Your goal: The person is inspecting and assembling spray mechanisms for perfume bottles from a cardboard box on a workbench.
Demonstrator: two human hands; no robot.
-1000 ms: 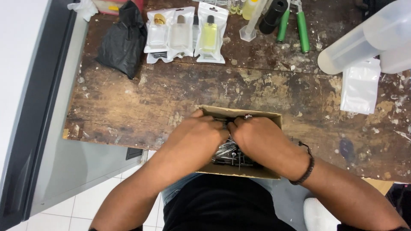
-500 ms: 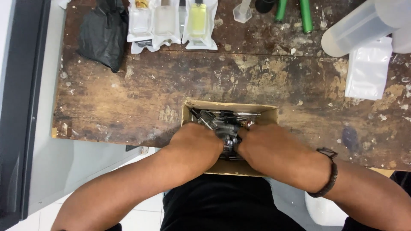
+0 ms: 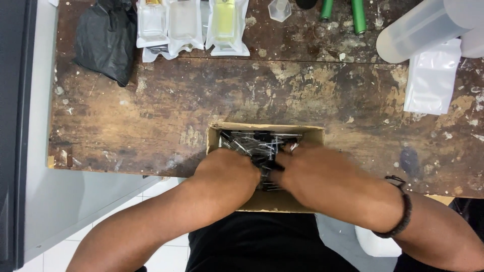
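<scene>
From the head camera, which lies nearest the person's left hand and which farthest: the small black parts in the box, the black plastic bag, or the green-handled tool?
1. Small black parts: in the cardboard box, touching the left hand.
2. Black plastic bag: far-left corner of the wooden table.
3. Green-handled tool: far edge, towards the right.

One cardboard box (image 3: pixel 264 132) around fingers — many small black parts (image 3: pixel 254 143) inside, uncountable; beyond fingers three bagged bottles (image 3: pixel 184 25), two green handles (image 3: pixel 343 12).
</scene>
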